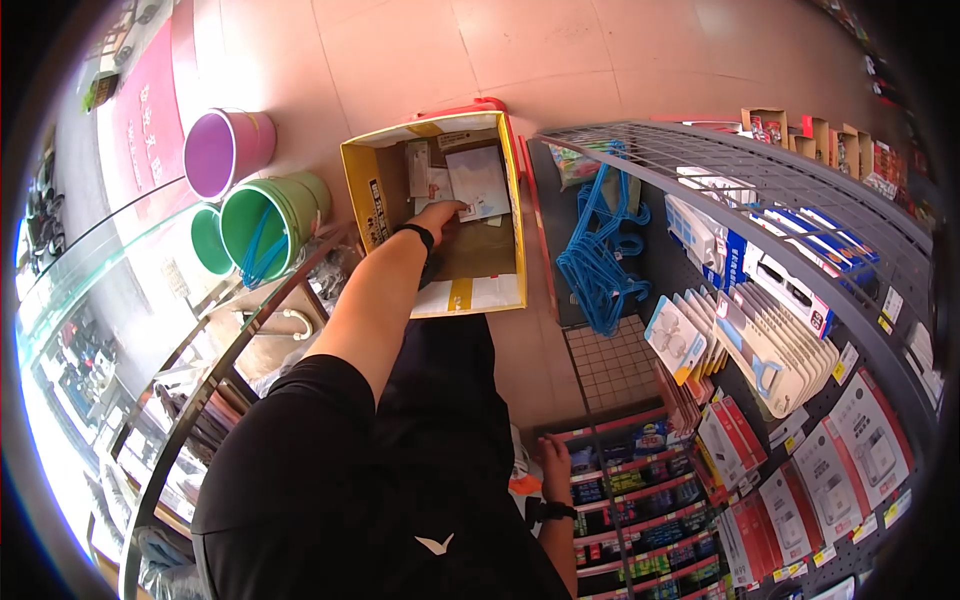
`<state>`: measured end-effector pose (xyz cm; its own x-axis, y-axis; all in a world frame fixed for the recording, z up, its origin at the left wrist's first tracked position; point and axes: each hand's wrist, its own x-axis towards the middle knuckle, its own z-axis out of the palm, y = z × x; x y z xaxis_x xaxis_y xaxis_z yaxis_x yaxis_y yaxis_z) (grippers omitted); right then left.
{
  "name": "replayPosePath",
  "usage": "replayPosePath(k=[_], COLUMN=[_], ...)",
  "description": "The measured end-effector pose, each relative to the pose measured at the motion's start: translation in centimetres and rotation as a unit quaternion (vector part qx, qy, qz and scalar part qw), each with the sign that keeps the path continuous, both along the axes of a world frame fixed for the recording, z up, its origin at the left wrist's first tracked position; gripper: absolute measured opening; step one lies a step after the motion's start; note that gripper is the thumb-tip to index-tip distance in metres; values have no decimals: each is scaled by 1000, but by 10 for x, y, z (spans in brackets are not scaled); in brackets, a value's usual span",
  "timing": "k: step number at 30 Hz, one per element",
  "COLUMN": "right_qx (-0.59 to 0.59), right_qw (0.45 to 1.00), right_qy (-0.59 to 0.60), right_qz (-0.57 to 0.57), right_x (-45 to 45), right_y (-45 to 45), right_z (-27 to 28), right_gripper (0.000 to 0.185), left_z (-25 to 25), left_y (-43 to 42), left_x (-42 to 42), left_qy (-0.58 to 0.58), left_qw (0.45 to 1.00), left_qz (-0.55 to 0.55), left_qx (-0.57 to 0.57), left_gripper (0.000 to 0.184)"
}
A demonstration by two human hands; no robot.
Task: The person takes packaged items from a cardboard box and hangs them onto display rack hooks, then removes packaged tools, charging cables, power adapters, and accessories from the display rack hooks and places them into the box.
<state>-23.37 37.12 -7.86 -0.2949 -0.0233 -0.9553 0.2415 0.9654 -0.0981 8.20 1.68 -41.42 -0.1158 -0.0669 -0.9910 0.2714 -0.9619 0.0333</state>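
Observation:
A yellow-edged cardboard box (465, 297) lies on the tiled floor, its open top facing me, with white packets and papers inside. My left hand (438, 220), with a black band on the wrist, reaches into it. Its fingers are closed at the edge of a white packet (480, 180). Lower right, beside my body, my right hand (554, 466) hangs near a low shelf, fingers slightly apart and nothing visible in it. That wrist has a dark watch or band.
At the left stand a purple bucket (210, 155) and green buckets (262, 220) beside a glass counter. Blue hangers (600, 265) hang on a rack at the right, with packaged goods (780, 350) below. A red object (487, 104) shows behind the box.

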Motion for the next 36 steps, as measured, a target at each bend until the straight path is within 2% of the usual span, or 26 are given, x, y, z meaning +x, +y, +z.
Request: replayPosePath(k=[2, 5, 7, 10, 14, 18, 20, 22, 23, 25, 26, 28, 30, 32, 34, 36], right_qx=[-4, -33, -81, -84, -113, -142, -159, -163, -182, -187, -206, -231, -262, -364, -412, -497], right_qw=[1000, 999, 997, 996, 993, 990, 987, 987, 983, 981, 977, 963, 951, 914, 888, 860], right_qy=[9, -7, 6, -12, -11, -13, -9, 0, 11, 18, 40, 67, 96, 104, 125, 37], right_qz=[0, -1, 20, -25, -15, -15, -11, -7, -18, 50, 33, 122, 135, 147, 159, 109], right_x=[-1, -2, 1, 2, 4, 1, -3, -5, -7, -13, -16, -20, -28, -34, -44, -45], right_y=[2, 5, 3, 5, 6, 12, 21, 25, 23, 23, 21, 7, -16, -41, -68, -105], right_z=[-1, -5, -5, -7, -9, -12, -16, -18, -20, -19, -16, -9, 1, 21, 41, 108], right_gripper=[37, 38, 37, 38, 41, 41, 40, 41, 41, 41, 41, 39, 38, 36, 35, 35], left_z=[4, -1, 66, 97, 160, 206, 229, 285, 308, 343, 354, 375, 396, 439, 488, 522], left_y=[-2, -9, -35, -39, -37, -8, 9, 21, 27, 43, 50, 61, 62, 56, 48, 43], left_x=[-5, -8, -20, -19, -5, 16, 22, 18, 14, 5, 1, -16, -34, -64, -96, -121], left_qy=[-34, 32, -22, 16, -11, -38, -89, -147, -142, -107, -80, 41, 115, 135, 160, 242], left_qw=[999, 997, 976, 968, 975, 968, 962, 941, 939, 935, 931, 932, 897, 862, 840, 773], left_qz=[-21, -16, -166, -167, -155, -133, -114, -161, -145, -143, -157, -149, -212, -299, -332, -334], left_qx=[3, -65, -137, -184, -161, -210, -231, -259, -277, -307, -319, -327, -371, -386, -398, -483], left_gripper=[27, 28, 36, 37, 30, 30, 27, 26, 25, 23, 22, 21, 21, 24, 24, 26])
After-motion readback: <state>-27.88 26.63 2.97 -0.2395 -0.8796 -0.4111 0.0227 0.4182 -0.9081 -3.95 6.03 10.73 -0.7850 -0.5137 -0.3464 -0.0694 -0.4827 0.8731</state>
